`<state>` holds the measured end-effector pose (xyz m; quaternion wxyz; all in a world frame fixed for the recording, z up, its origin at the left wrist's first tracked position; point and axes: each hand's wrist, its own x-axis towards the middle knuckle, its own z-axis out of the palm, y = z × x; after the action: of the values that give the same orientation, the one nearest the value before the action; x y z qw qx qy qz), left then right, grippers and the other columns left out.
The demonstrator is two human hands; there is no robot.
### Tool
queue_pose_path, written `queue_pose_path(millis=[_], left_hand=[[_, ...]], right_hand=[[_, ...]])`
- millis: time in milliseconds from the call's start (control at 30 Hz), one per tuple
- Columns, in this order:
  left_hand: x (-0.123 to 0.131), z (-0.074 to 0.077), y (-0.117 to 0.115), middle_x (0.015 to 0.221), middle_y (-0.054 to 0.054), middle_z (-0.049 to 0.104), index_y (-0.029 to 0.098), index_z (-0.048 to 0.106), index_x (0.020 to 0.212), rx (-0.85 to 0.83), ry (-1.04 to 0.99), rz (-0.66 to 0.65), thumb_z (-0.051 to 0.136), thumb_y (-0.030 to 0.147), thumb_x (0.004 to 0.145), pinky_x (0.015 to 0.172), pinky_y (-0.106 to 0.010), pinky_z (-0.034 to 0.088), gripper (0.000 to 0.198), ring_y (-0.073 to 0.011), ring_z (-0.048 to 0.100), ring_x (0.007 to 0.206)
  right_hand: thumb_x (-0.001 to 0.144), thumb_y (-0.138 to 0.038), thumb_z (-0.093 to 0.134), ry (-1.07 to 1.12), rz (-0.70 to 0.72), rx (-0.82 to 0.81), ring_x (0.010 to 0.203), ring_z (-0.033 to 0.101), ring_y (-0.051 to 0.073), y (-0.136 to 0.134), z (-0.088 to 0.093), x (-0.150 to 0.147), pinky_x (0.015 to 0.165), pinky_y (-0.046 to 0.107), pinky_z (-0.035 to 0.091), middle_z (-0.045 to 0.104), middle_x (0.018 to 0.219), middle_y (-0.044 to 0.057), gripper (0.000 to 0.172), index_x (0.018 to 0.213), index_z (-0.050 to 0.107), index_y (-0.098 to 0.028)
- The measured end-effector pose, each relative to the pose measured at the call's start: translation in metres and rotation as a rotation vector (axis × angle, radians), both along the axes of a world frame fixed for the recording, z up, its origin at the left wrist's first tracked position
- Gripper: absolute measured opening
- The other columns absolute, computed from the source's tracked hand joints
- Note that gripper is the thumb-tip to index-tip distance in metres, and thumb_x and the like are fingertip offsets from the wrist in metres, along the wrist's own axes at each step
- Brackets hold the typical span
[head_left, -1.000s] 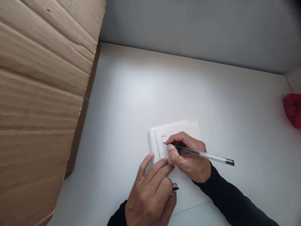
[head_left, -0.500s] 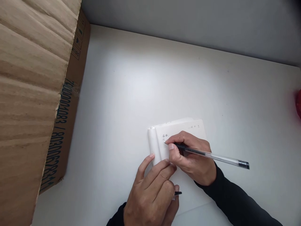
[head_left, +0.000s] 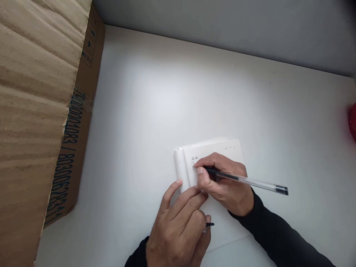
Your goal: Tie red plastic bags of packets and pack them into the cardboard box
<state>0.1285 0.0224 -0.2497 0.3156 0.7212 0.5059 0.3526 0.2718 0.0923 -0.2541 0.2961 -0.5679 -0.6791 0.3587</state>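
A small white notebook (head_left: 222,149) lies on the table with its pages curled into a roll along the left side. Handwritten characters and the number 16 show near its upper left. My right hand (head_left: 225,181) grips a clear-barrelled gel pen (head_left: 250,180) with a black grip section, its tip at the paper just below the 16. Fingers of my left hand (head_left: 178,230) rest on the rolled pages and the lower part of the sheet. Between that hand's thumb and index finger is a pen cap (head_left: 209,224) with a black clip, mostly hidden.
A large cardboard box (head_left: 75,129) with printed numbers stands along the left, its flap (head_left: 36,92) leaning toward the camera. The white table (head_left: 155,100) meets a grey wall (head_left: 222,26) at the back. A red object (head_left: 352,122) is cut off at the right edge.
The pen's rear end has swung slightly left and up, and its tip has shifted slightly left on the page. My left hand keeps its hold; the whole view has shifted a little.
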Motion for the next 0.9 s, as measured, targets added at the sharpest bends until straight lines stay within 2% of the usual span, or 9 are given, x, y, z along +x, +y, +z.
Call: queue_pose_path(millis=[367, 733, 900], left_hand=[[-0.0009, -0.0032, -0.0017, 0.097, -0.007, 0.078, 0.017, 0.051, 0.071, 0.01, -0.021, -0.006, 0.055, 0.002, 0.085, 0.111, -0.045, 0.037, 0.021, -0.0189, 0.07, 0.106], [-0.0017, -0.0033, -0.0009, 0.098, -0.008, 0.078, 0.017, 0.052, 0.072, 0.011, 0.007, -0.036, 0.055, 0.001, 0.084, 0.111, -0.046, 0.037, 0.02, -0.0198, 0.069, 0.108], [-0.0001, -0.0035, -0.0007, 0.099, -0.009, 0.078, 0.016, 0.052, 0.072, 0.008, 0.006, -0.037, 0.056, 0.001, 0.084, 0.111, -0.046, 0.037, 0.02, -0.0196, 0.069, 0.108]], right_hand=[[0.077, -0.007, 0.058, -0.004, 0.008, 0.033, 0.06, 0.056, 0.008, 0.0008, 0.0025, -0.0015, 0.054, 0.021, 0.047, 0.066, 0.068, -0.001, 0.014, 0.079, 0.068, -0.015], [0.078, -0.007, 0.059, -0.008, -0.044, 0.01, 0.058, 0.054, 0.007, -0.0003, -0.0006, 0.0017, 0.054, 0.02, 0.045, 0.063, 0.068, -0.006, 0.014, 0.081, 0.066, -0.019], [0.078, -0.007, 0.059, -0.007, -0.044, 0.003, 0.059, 0.055, 0.007, -0.001, -0.0004, 0.0013, 0.055, 0.02, 0.045, 0.065, 0.07, -0.005, 0.014, 0.081, 0.067, -0.018]])
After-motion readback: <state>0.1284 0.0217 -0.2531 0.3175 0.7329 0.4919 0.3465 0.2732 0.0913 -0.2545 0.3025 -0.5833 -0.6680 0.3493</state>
